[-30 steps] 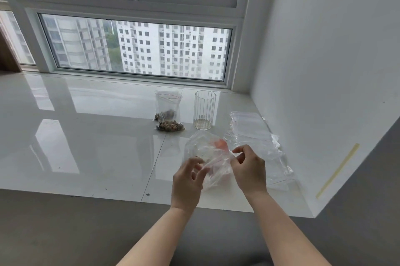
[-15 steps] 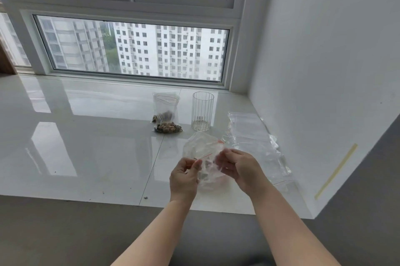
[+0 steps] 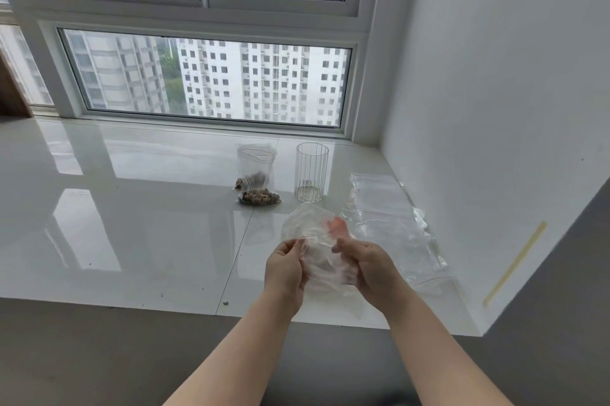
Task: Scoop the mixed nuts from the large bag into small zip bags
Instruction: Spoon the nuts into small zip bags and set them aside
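Note:
I hold a clear zip bag [image 3: 318, 242] up over the white sill between both hands. My left hand [image 3: 285, 270] pinches its left edge and my right hand [image 3: 369, 268] grips its right side. Something orange-red [image 3: 336, 225] shows through the plastic near the top; I cannot tell what it is. Farther back an open clear bag [image 3: 255, 162] stands upright with a few nuts in its bottom. A small filled bag of mixed nuts [image 3: 259, 198] lies flat in front of it.
A clear ribbed glass [image 3: 311, 176] stands right of the nut bags. A pile of flat empty zip bags [image 3: 386, 207] lies along the right wall. The glossy white sill [image 3: 132, 224] stretches left; its front edge drops to a grey floor. A crumb [image 3: 225, 303] lies near that edge.
My hands drew closer together on the bag and turned it. The orange-red patch, hidden half a second ago, shows again near the top.

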